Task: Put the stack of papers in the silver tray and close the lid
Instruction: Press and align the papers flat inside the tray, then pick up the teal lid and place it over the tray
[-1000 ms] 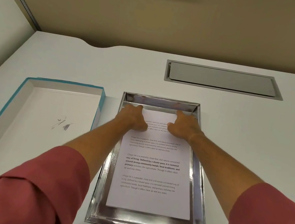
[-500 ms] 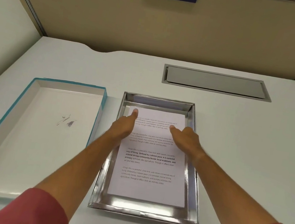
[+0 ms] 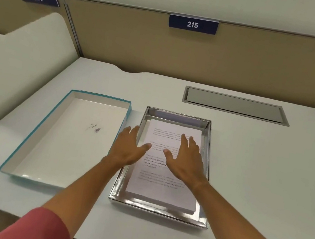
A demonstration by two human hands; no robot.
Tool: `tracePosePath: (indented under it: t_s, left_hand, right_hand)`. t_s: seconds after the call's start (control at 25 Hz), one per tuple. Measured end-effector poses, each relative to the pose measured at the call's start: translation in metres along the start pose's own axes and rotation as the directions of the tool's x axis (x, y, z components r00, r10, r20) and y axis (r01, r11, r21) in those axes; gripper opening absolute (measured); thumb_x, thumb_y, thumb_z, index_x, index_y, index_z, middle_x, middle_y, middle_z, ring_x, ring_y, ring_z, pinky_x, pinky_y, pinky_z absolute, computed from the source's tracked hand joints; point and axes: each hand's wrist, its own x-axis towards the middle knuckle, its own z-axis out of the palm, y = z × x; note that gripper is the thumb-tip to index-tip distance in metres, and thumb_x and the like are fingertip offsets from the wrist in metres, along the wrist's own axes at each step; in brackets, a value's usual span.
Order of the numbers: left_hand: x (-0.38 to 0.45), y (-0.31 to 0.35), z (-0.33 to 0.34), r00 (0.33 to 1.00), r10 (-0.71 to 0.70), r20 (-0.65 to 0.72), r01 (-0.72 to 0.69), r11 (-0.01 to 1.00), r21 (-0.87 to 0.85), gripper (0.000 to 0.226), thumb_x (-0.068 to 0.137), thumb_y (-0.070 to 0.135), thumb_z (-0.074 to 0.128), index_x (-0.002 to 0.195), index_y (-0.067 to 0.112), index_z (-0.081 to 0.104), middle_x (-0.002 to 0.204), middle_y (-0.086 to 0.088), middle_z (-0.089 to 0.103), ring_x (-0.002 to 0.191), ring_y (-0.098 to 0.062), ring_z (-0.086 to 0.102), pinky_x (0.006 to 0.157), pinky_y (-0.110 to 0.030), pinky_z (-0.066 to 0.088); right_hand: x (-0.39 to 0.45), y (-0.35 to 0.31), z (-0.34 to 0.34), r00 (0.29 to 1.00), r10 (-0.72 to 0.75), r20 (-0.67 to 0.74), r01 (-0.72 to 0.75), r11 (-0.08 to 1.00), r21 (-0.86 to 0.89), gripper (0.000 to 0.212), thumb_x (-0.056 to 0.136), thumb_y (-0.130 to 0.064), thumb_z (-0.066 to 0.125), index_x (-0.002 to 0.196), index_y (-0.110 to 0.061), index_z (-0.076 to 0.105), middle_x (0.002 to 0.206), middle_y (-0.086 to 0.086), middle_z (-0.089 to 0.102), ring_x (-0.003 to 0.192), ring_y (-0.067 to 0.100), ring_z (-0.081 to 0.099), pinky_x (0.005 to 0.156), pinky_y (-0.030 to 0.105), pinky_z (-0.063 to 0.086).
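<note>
The stack of printed papers (image 3: 161,191) lies flat inside the silver tray (image 3: 158,210) in the middle of the white desk. My left hand (image 3: 127,149) hovers open over the tray's left rim, its thumb over the page. My right hand (image 3: 185,159) is open, palm down, above the upper middle of the papers; I cannot tell whether it touches them. The lid (image 3: 62,134), a white box top with teal edges, lies upside down on the desk just left of the tray.
A grey cable hatch (image 3: 236,105) is set into the desk behind the tray. A tan partition (image 3: 184,55) with the sign 215 closes the back. A white curved divider (image 3: 21,67) stands at the left. Bare desk (image 3: 267,179) lies right of the tray.
Both hands have drawn back from the far end of the papers toward me and spread open; the left hand has shifted left over the tray's rim. The camera has tilted up.
</note>
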Motion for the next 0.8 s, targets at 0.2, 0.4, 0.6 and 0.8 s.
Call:
tracePosePath:
  t_s: [0.2, 0.4, 0.6, 0.8]
  left_hand:
    - [-0.022, -0.032, 0.000, 0.995, 0.031, -0.098, 0.005, 0.936, 0.351, 0.088, 0.085, 0.062, 0.045, 0.154, 0.019, 0.012, 0.163, -0.015, 0.007, 0.150, -0.034, 0.010, 0.119, -0.047, 0.014]
    - [-0.023, -0.066, -0.003, 0.988, 0.078, -0.132, -0.013, 0.899, 0.437, 0.090, 0.084, 0.064, 0.039, 0.154, 0.016, 0.009, 0.163, -0.018, 0.008, 0.150, -0.035, 0.010, 0.120, -0.046, 0.011]
    - [-0.008, -0.092, -0.004, 0.995, 0.059, -0.083, -0.016, 0.896, 0.444, 0.083, 0.088, 0.058, 0.039, 0.154, 0.015, 0.012, 0.162, -0.017, 0.013, 0.149, -0.035, 0.015, 0.119, -0.047, 0.015]
    - [0.015, -0.108, -0.008, 0.987, 0.109, -0.114, -0.053, 0.909, 0.413, 0.050, 0.090, 0.036, 0.052, 0.131, 0.009, 0.049, 0.134, -0.015, 0.054, 0.122, -0.033, 0.052, 0.098, -0.042, 0.045]
  right_hand:
    - [-0.015, -0.023, 0.016, 0.975, -0.223, -0.020, 0.217, 0.960, -0.175, 0.090, 0.085, -0.068, 0.037, 0.154, -0.018, 0.009, 0.163, 0.014, 0.001, 0.149, 0.032, 0.001, 0.118, 0.042, 0.002]
    - [-0.024, -0.051, 0.033, 0.959, -0.282, 0.003, 0.274, 0.930, -0.246, 0.090, 0.086, -0.069, 0.030, 0.154, -0.016, 0.004, 0.162, 0.016, -0.004, 0.149, 0.033, -0.005, 0.121, 0.047, 0.001]
    - [-0.024, -0.073, 0.053, 0.967, -0.256, 0.011, 0.248, 0.923, -0.294, 0.089, 0.087, -0.068, 0.030, 0.154, -0.015, 0.002, 0.162, 0.018, -0.005, 0.149, 0.034, -0.007, 0.121, 0.048, 0.000]
    - [-0.021, -0.085, 0.070, 0.982, -0.190, -0.010, 0.179, 0.941, -0.286, 0.089, 0.087, -0.067, 0.031, 0.154, -0.015, 0.003, 0.162, 0.018, -0.002, 0.149, 0.033, -0.003, 0.120, 0.046, -0.001]
